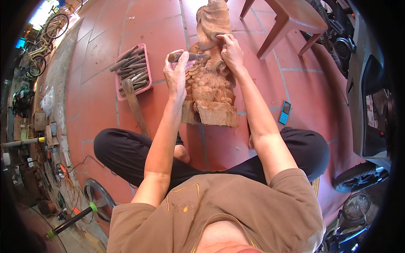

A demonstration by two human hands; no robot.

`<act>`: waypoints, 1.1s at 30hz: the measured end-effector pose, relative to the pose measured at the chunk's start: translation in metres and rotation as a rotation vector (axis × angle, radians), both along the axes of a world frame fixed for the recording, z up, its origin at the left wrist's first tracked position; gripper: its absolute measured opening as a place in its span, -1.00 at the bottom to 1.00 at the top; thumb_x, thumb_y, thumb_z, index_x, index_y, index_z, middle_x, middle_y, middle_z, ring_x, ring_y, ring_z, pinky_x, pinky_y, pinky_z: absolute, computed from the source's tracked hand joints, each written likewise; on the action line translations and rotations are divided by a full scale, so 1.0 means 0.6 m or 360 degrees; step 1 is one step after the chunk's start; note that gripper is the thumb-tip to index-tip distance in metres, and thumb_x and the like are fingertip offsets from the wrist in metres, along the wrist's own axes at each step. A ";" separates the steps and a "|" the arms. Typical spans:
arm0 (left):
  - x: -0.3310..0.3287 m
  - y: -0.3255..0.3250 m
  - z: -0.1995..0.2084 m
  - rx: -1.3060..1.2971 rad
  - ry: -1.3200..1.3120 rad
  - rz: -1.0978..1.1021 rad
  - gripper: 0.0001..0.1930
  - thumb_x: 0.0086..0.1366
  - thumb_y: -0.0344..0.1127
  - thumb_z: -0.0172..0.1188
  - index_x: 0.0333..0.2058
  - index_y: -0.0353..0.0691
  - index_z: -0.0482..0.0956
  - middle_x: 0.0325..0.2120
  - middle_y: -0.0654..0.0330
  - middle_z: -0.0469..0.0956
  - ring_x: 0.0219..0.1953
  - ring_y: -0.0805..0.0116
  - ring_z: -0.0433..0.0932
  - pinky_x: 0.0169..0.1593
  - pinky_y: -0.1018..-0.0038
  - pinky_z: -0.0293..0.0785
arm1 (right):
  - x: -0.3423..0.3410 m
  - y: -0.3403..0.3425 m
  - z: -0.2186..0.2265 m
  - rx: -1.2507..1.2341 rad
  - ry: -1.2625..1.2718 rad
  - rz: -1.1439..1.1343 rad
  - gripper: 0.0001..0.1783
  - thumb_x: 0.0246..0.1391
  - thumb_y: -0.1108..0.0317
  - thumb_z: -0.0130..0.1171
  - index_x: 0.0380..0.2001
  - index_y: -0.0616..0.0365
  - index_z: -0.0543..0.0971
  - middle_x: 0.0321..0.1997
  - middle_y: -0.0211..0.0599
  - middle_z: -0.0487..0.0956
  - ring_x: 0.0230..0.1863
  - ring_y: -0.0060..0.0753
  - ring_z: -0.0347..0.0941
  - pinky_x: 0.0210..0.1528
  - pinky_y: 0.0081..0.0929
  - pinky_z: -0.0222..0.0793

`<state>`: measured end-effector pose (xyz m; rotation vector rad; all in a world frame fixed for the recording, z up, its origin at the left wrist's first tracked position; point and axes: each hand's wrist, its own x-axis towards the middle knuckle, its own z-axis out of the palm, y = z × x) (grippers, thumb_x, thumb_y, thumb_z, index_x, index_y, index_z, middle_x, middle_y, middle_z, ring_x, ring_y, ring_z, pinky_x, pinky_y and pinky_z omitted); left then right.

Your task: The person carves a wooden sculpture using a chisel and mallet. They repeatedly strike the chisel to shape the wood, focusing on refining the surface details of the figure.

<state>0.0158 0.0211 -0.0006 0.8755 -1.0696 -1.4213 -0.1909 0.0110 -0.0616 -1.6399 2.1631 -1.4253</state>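
Note:
A carved wooden statue (211, 82) stands on the tiled floor in front of me, its lower part covered in rounded, scale-like shapes and its base rough-cut. My left hand (175, 76) is closed round the wooden handle of a carving chisel (187, 57), whose tip points right, at the statue's middle. On the statue's right side, my right hand (232, 52) grips the wood with bent fingers; whether anything small is between them is hidden. Left of the statue, a pink plastic basket (148, 71) holds several wood-handled tools (134, 67). A wooden club (135, 107) leans at the basket's near edge.
A blue mobile phone (285, 112) lies on the floor by my right knee. Beyond it is a brown plastic chair (291, 19), with a parked motorbike (367, 84) along the right. Bicycles (42, 46), cables and clutter line the left side. My crossed legs flank the statue's base.

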 end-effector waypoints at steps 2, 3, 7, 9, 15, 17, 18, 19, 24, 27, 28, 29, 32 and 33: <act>-0.001 -0.007 -0.004 -0.0040 -0.0036 -0.0010 -0.74 0.31 -0.32 0.26 -0.10 -0.29 0.48 -0.33 0.16 0.61 -0.35 0.42 0.63 -0.22 0.53 0.56 | -0.002 -0.002 0.004 0.0173 0.0037 -0.0146 -0.60 0.00 0.57 -0.04 -0.12 -0.03 0.60 0.00 -0.33 0.55 0.09 -0.20 0.44 0.05 -0.26 0.42; -0.001 -0.009 -0.006 -0.0061 -0.0055 -0.0014 -0.74 0.31 -0.32 0.26 -0.10 -0.29 0.48 -0.33 0.17 0.61 -0.35 0.43 0.63 -0.21 0.53 0.56 | -0.008 0.000 -0.006 0.0291 0.0031 -0.0206 -0.61 0.03 0.56 -0.06 -0.12 -0.02 0.60 0.00 -0.29 0.56 0.08 -0.24 0.47 0.04 -0.28 0.42; -0.008 -0.002 0.002 -0.0065 -0.0065 -0.0028 -0.77 0.31 -0.35 0.25 -0.11 -0.28 0.50 -0.33 0.19 0.61 -0.35 0.45 0.62 -0.22 0.56 0.54 | -0.039 0.002 -0.021 0.0461 -0.0329 -0.0201 -0.63 0.04 0.51 -0.04 -0.10 -0.02 0.60 -0.01 -0.21 0.57 0.07 -0.22 0.49 0.04 -0.30 0.43; -0.009 -0.003 0.002 -0.0064 -0.0071 -0.0028 -0.79 0.31 -0.36 0.24 -0.12 -0.28 0.51 -0.33 0.20 0.61 -0.35 0.47 0.61 -0.22 0.57 0.54 | -0.035 -0.004 -0.019 -0.0051 -0.0361 0.0074 -0.66 0.05 0.45 0.00 -0.10 -0.01 0.60 0.00 -0.19 0.55 0.06 -0.17 0.49 0.03 -0.29 0.42; -0.012 0.000 -0.003 -0.0093 -0.0157 -0.0089 -0.78 0.30 -0.34 0.26 -0.12 -0.26 0.53 -0.33 0.22 0.62 -0.34 0.50 0.60 -0.22 0.56 0.53 | -0.017 -0.006 -0.028 0.0096 0.0095 -0.0072 -0.69 0.07 0.32 0.08 -0.09 0.00 0.60 -0.02 -0.16 0.53 0.04 -0.09 0.48 0.03 -0.25 0.41; -0.003 -0.004 -0.006 -0.0089 -0.0177 -0.0081 -0.77 0.29 -0.33 0.27 -0.11 -0.26 0.54 -0.33 0.23 0.63 -0.34 0.51 0.60 -0.22 0.57 0.53 | -0.015 -0.001 -0.029 0.0296 0.0058 -0.0188 -0.68 0.09 0.30 0.09 -0.07 0.07 0.59 -0.06 -0.13 0.56 0.02 -0.10 0.50 0.03 -0.25 0.42; -0.001 -0.005 -0.008 -0.0086 -0.0186 -0.0073 -0.76 0.29 -0.33 0.28 -0.11 -0.25 0.54 -0.33 0.23 0.63 -0.33 0.51 0.60 -0.22 0.57 0.53 | -0.022 0.000 -0.031 0.0302 -0.0071 -0.0198 -0.67 0.08 0.31 0.10 -0.07 0.09 0.59 -0.08 -0.13 0.57 -0.02 -0.15 0.53 0.01 -0.28 0.43; -0.005 -0.006 -0.010 -0.0102 -0.0172 -0.0081 -0.76 0.28 -0.34 0.28 -0.11 -0.26 0.55 -0.33 0.23 0.63 -0.34 0.50 0.60 -0.22 0.57 0.53 | -0.042 0.001 -0.046 0.0308 -0.0195 -0.0215 -0.67 0.08 0.33 0.12 -0.07 0.12 0.59 -0.10 -0.12 0.59 -0.05 -0.19 0.55 -0.01 -0.30 0.45; 0.001 -0.011 -0.013 -0.0170 -0.0135 -0.0062 -0.79 0.28 -0.34 0.28 -0.16 -0.30 0.57 -0.34 0.19 0.63 -0.38 0.44 0.60 -0.25 0.53 0.53 | -0.021 0.015 -0.034 0.0024 -0.1128 -0.0013 -0.71 0.08 0.39 0.23 -0.12 0.27 0.59 -0.19 -0.27 0.64 -0.20 -0.47 0.54 -0.14 -0.51 0.47; -0.007 -0.009 -0.005 -0.0091 -0.0024 -0.0050 -0.80 0.28 -0.34 0.25 -0.19 -0.32 0.58 -0.35 0.14 0.64 -0.42 0.40 0.62 -0.27 0.51 0.56 | -0.020 0.010 -0.051 0.0107 -0.0920 0.0056 -0.67 0.01 0.29 0.29 -0.17 0.24 0.62 -0.16 -0.08 0.62 -0.15 -0.24 0.58 -0.08 -0.37 0.48; -0.002 -0.015 -0.005 -0.0079 -0.0020 0.0016 -0.80 0.28 -0.33 0.25 -0.19 -0.32 0.58 -0.35 0.13 0.64 -0.41 0.40 0.63 -0.26 0.51 0.57 | -0.012 0.011 -0.049 0.0164 -0.0790 0.0074 -0.66 0.00 0.27 0.29 -0.17 0.24 0.62 -0.14 -0.07 0.61 -0.13 -0.21 0.58 -0.06 -0.36 0.47; 0.002 -0.023 -0.005 -0.0068 -0.0015 0.0079 -0.80 0.28 -0.33 0.25 -0.19 -0.32 0.58 -0.35 0.13 0.64 -0.39 0.39 0.63 -0.25 0.50 0.58 | -0.002 0.013 -0.048 0.0146 -0.0670 0.0024 -0.64 0.00 0.23 0.29 -0.17 0.24 0.63 -0.09 -0.03 0.57 -0.06 -0.14 0.56 0.01 -0.32 0.44; 0.018 -0.061 -0.005 -0.0066 -0.0027 0.0126 -0.79 0.24 -0.35 0.29 -0.18 -0.30 0.58 -0.34 0.12 0.64 -0.36 0.36 0.65 -0.21 0.47 0.60 | 0.026 0.018 -0.055 -0.0036 -0.0632 -0.0131 -0.67 0.01 0.23 0.27 -0.20 0.21 0.64 -0.09 -0.05 0.57 -0.07 -0.15 0.55 0.02 -0.30 0.44; 0.019 -0.076 -0.003 -0.0098 -0.0078 0.0121 -0.78 0.24 -0.35 0.29 -0.16 -0.29 0.57 -0.33 0.11 0.64 -0.35 0.34 0.65 -0.20 0.46 0.59 | 0.029 0.018 -0.055 -0.0054 -0.0650 -0.0168 -0.69 0.01 0.23 0.27 -0.22 0.20 0.64 -0.10 -0.07 0.58 -0.08 -0.16 0.55 0.01 -0.30 0.44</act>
